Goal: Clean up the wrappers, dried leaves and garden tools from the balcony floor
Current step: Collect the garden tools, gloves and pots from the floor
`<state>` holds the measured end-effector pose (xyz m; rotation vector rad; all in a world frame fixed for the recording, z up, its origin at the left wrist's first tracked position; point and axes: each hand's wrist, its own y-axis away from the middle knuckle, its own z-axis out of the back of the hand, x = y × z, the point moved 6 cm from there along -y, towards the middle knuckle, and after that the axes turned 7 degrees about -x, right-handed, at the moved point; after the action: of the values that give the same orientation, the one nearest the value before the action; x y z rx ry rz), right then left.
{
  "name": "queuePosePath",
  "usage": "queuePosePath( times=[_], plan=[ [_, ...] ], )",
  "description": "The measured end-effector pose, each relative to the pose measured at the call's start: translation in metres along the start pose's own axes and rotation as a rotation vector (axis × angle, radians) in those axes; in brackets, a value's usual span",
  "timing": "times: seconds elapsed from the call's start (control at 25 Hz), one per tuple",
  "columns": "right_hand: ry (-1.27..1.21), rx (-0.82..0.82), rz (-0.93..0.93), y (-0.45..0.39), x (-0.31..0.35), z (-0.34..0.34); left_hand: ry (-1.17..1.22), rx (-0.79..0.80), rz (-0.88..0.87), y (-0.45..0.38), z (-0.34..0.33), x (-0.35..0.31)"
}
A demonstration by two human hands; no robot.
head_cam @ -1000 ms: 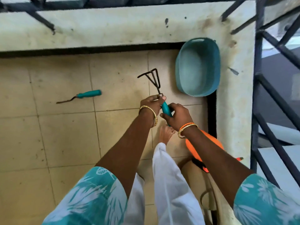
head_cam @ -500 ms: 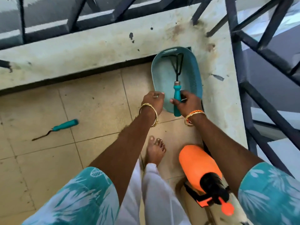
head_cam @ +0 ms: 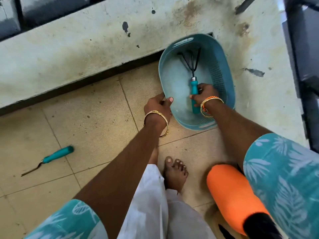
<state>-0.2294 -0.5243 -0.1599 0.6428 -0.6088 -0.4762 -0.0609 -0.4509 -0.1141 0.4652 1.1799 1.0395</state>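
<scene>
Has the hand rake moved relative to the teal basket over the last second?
Yes. The hand rake was held over the floor tiles short of the basket; now it lies inside it, prongs toward the wall, right hand gripping its handle.

Tiled floor [head_cam: 96, 121] bears basket [head_cam: 229, 94], weeder [head_cam: 51, 157], orange sprayer [head_cam: 231, 190].

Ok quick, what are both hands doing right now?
Left hand: grips the rim of the teal basket.
Right hand: closed around the teal handle of the hand rake, inside the basket.
</scene>
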Motion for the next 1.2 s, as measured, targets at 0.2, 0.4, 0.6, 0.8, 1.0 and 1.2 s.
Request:
queuePosePath(
  times=[0.2, 0.4, 0.6, 0.8, 1.0, 1.2],
  plan=[
    [0.1, -0.12, 0.008, -0.003, 0.004, -0.001, 0.069, 0.011, 0.055, -0.001, 0.007, 0.002],
    [0.101, -0.249, 0.016, 0.015, 0.015, 0.029, -0.006, 0.008, 0.117, -0.005, 0.016, -0.009],
    [0.234, -0.32, 0.304, 0.071, 0.042, 0.049, -0.467, -0.005, -0.102, 0.021, 0.05, -0.025],
    [0.373, -0.285, 0.681, 0.161, 0.09, 0.036, -0.782, -0.125, -0.176, 0.077, 0.121, 0.0],
    [0.486, -0.082, 0.958, 0.251, 0.13, -0.024, -0.754, -0.195, -0.1, 0.125, 0.192, 0.062],
    [0.619, 0.144, 1.046, 0.306, 0.137, -0.122, -0.546, -0.318, 0.164, 0.15, 0.262, 0.164]
  ],
)
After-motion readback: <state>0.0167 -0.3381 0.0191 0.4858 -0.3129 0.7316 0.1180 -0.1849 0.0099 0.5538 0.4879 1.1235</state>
